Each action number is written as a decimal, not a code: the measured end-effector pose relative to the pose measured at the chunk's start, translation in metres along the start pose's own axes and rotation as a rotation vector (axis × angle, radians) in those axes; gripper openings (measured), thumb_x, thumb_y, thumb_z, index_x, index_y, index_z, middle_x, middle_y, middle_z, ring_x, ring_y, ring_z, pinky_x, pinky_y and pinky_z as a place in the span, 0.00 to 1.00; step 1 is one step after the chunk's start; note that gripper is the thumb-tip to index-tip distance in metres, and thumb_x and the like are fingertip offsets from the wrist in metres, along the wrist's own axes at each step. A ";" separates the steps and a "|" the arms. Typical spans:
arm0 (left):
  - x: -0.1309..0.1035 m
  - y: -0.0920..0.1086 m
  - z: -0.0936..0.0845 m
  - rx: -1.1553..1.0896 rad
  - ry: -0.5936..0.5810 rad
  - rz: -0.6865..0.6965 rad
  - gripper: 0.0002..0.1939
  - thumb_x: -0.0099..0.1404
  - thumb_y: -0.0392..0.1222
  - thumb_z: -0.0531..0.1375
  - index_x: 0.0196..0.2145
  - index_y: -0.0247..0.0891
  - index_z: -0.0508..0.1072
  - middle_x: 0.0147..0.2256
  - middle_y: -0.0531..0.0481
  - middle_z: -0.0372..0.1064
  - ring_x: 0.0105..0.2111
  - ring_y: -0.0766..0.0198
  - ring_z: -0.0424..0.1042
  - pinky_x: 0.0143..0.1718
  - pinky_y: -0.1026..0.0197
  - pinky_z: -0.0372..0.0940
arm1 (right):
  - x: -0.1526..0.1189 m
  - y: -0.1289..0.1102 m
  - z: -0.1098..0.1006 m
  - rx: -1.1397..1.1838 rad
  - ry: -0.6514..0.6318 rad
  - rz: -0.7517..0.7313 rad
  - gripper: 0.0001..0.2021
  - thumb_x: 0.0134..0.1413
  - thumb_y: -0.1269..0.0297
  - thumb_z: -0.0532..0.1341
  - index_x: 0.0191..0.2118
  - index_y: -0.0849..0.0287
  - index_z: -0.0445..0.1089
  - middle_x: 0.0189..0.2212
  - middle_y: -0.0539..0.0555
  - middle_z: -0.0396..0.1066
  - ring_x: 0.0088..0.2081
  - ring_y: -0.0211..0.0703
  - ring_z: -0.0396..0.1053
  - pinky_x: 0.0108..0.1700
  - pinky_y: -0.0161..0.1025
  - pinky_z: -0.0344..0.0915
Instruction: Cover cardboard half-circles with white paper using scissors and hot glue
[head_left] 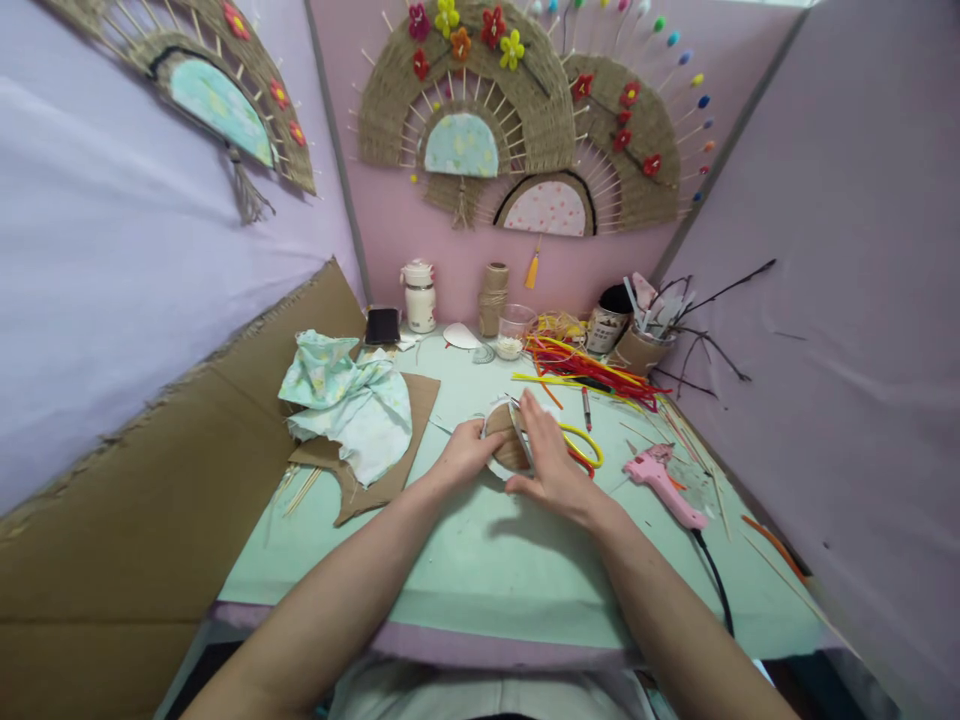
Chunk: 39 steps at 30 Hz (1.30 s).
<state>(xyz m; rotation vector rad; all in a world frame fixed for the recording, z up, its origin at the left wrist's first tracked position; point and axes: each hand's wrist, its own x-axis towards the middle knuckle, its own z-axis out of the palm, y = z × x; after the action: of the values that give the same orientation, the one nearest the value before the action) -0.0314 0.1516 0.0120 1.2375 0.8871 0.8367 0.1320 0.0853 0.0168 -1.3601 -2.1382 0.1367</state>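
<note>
Head view: floral cloth [360, 395] left of the fingers, left hand [466, 452] pinching rounded cardboard piece [506, 440], which sits between both hands, right hand [553, 460] spread wide at its right edge, pink glue gun [666, 485] right of those fingers

One camera on the person's head gives the whole view, facing forward and down across the table [480, 580]. It looks from above the near edge — pale clothing [450, 690] fills the bottom middle, and the forearms [341, 590] rise from below. The left hand [471, 450] and right hand [556, 465] sit close, near the centre. The pink back wall [394, 260] stands farther off — side panels [847, 260] flank it.
</note>
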 end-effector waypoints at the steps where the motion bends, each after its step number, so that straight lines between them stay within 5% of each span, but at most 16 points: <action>1: 0.000 0.001 0.000 -0.005 -0.001 -0.007 0.12 0.52 0.40 0.67 0.33 0.30 0.77 0.31 0.44 0.76 0.32 0.57 0.74 0.36 0.58 0.67 | 0.002 0.001 -0.004 0.058 0.113 0.007 0.50 0.54 0.35 0.53 0.71 0.60 0.33 0.70 0.67 0.36 0.70 0.58 0.35 0.67 0.61 0.39; 4: -0.001 0.004 0.001 -0.080 -0.043 -0.033 0.17 0.54 0.44 0.67 0.40 0.31 0.76 0.35 0.43 0.77 0.34 0.57 0.74 0.37 0.58 0.68 | 0.007 0.003 -0.012 0.267 0.393 0.168 0.32 0.61 0.42 0.50 0.61 0.59 0.63 0.61 0.66 0.61 0.63 0.56 0.57 0.63 0.55 0.52; 7: -0.003 0.006 0.004 -0.175 -0.093 -0.034 0.22 0.53 0.46 0.69 0.43 0.32 0.75 0.37 0.43 0.77 0.36 0.57 0.75 0.40 0.57 0.68 | 0.011 0.006 -0.009 0.488 0.405 0.433 0.24 0.61 0.46 0.52 0.40 0.61 0.76 0.38 0.59 0.76 0.42 0.50 0.72 0.48 0.46 0.66; 11: -0.004 0.005 0.005 -0.221 -0.082 0.000 0.23 0.51 0.46 0.71 0.43 0.34 0.75 0.39 0.43 0.76 0.37 0.58 0.75 0.38 0.59 0.68 | 0.014 0.006 0.000 0.605 0.316 0.584 0.24 0.54 0.43 0.55 0.27 0.61 0.73 0.24 0.52 0.72 0.29 0.44 0.67 0.32 0.38 0.64; 18: -0.002 0.001 0.005 -0.128 0.000 0.022 0.22 0.51 0.48 0.70 0.39 0.32 0.74 0.31 0.47 0.74 0.28 0.64 0.71 0.27 0.65 0.63 | 0.013 -0.001 0.010 0.508 0.365 0.514 0.21 0.55 0.46 0.57 0.26 0.60 0.71 0.22 0.50 0.68 0.27 0.41 0.63 0.30 0.36 0.59; 22: -0.003 0.001 0.007 -0.136 0.022 0.015 0.20 0.50 0.48 0.70 0.37 0.32 0.74 0.29 0.48 0.74 0.27 0.65 0.71 0.28 0.64 0.64 | 0.013 -0.003 0.015 0.427 0.411 0.493 0.20 0.55 0.47 0.57 0.23 0.58 0.67 0.20 0.48 0.64 0.25 0.39 0.59 0.29 0.35 0.57; 30: -0.006 0.013 0.011 -0.379 0.027 -0.010 0.26 0.47 0.47 0.72 0.42 0.33 0.74 0.38 0.43 0.77 0.36 0.57 0.75 0.39 0.56 0.70 | 0.017 0.008 0.014 0.751 0.399 0.634 0.31 0.55 0.35 0.50 0.27 0.61 0.72 0.20 0.51 0.68 0.23 0.40 0.61 0.25 0.36 0.55; 39: -0.007 0.014 0.012 -0.445 0.032 0.011 0.27 0.44 0.47 0.74 0.41 0.33 0.75 0.38 0.41 0.78 0.39 0.53 0.77 0.44 0.52 0.70 | 0.016 0.008 0.016 0.607 0.368 0.502 0.18 0.53 0.50 0.59 0.25 0.60 0.71 0.22 0.49 0.67 0.27 0.41 0.62 0.29 0.35 0.57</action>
<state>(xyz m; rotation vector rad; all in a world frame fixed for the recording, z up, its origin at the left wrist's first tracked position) -0.0243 0.1420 0.0276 0.8417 0.6713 1.0013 0.1254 0.1060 0.0076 -1.3759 -1.2704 0.6259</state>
